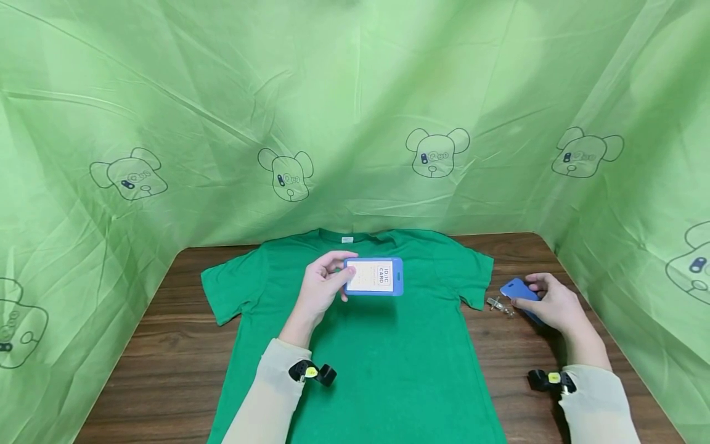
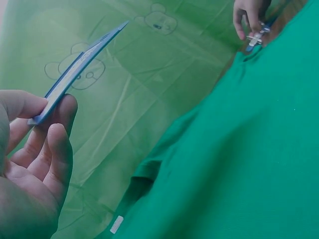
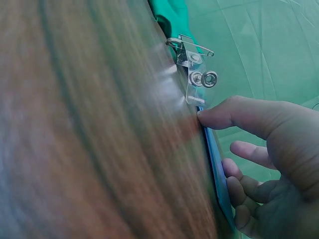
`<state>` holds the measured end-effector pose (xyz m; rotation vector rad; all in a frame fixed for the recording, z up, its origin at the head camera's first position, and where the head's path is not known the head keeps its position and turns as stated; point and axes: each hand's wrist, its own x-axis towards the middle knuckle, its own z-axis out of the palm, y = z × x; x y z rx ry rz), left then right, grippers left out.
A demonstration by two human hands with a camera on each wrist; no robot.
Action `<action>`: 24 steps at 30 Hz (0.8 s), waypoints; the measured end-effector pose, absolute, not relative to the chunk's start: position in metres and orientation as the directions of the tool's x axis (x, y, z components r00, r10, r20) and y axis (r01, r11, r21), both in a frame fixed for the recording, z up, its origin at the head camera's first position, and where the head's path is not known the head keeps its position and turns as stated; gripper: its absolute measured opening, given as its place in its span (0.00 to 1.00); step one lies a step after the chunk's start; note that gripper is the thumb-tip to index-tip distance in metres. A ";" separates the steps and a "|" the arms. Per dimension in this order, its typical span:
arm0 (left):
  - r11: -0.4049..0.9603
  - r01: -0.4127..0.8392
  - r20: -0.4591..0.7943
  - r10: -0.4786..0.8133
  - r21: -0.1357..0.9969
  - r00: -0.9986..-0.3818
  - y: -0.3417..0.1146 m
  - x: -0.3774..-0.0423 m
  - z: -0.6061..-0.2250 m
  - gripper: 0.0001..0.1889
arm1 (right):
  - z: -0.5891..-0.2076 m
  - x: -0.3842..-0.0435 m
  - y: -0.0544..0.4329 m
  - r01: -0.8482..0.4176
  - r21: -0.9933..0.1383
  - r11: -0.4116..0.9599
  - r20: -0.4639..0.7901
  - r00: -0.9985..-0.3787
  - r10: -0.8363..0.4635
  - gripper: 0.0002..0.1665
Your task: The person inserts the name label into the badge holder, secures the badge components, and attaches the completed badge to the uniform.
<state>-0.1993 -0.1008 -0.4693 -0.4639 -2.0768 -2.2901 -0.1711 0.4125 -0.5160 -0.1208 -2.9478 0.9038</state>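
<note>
The left hand [image 1: 322, 280] pinches a blue card holder [image 1: 374, 276], its "ID/IC CARD" insert facing up, above the chest of a green T-shirt [image 1: 388, 357]. The shirt lies spread over the middle of the wooden worktop [image 1: 161, 351], collar at the far edge. Near the worktop's right edge, towards the far right corner, the right hand [image 1: 557, 303] grips a second blue piece [image 1: 518, 288] between thumb and fingers. Just beside it, towards the sleeve, lies a clear strap clip [image 1: 501, 307] with a metal pin.
</note>
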 end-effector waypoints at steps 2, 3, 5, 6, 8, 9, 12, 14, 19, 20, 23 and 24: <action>-0.115 0.208 0.227 0.187 0.971 -0.956 -0.101 -0.199 -0.469 0.14 | -0.517 -0.171 0.412 0.069 -0.564 0.823 0.026 -0.994 0.101 0.42; -0.114 0.208 0.227 0.187 0.971 -0.956 -0.101 -0.199 -0.469 0.15 | -0.517 -0.171 0.413 0.074 -0.567 0.821 0.025 -0.994 0.107 0.42; -0.115 0.208 0.226 0.189 0.971 -0.956 -0.100 -0.199 -0.469 0.15 | -0.518 -0.171 0.413 0.083 -0.569 0.818 0.026 -0.993 0.119 0.42; -0.114 0.207 0.226 0.189 0.972 -0.956 -0.100 -0.199 -0.469 0.15 | -0.518 -0.171 0.413 0.088 -0.571 0.816 0.025 -0.992 0.125 0.42; -0.112 0.206 0.224 0.188 0.972 -0.956 -0.100 -0.199 -0.469 0.15 | -0.518 -0.171 0.413 0.094 -0.573 0.814 0.024 -0.991 0.132 0.42; -0.112 0.206 0.224 0.187 0.972 -0.956 -0.100 -0.199 -0.469 0.15 | -0.518 -0.171 0.413 0.097 -0.573 0.814 0.023 -0.991 0.134 0.42; -0.107 0.204 0.221 0.185 0.973 -0.958 -0.100 -0.199 -0.470 0.16 | -0.517 -0.170 0.414 0.104 -0.571 0.814 0.010 -0.991 0.133 0.44; -0.103 0.203 0.220 0.186 0.974 -0.958 -0.100 -0.200 -0.470 0.16 | -0.516 -0.170 0.414 0.108 -0.568 0.816 -0.001 -0.991 0.131 0.45; -0.097 0.202 0.217 0.189 0.975 -0.958 -0.100 -0.200 -0.470 0.16 | -0.516 -0.170 0.415 0.118 -0.579 0.807 -0.029 -0.992 0.124 0.48; -0.097 0.202 0.217 0.189 0.975 -0.958 -0.100 -0.200 -0.470 0.16 | -0.517 -0.171 0.416 0.115 -0.579 0.807 -0.029 -0.992 0.120 0.48; -0.097 0.200 0.216 0.187 0.975 -0.958 -0.100 -0.200 -0.471 0.15 | -0.518 -0.172 0.417 0.075 -0.580 0.811 0.005 -0.995 0.096 0.47; -0.098 0.200 0.216 0.187 0.975 -0.958 -0.100 -0.200 -0.471 0.14 | -0.519 -0.172 0.417 0.055 -0.579 0.813 0.023 -0.996 0.083 0.47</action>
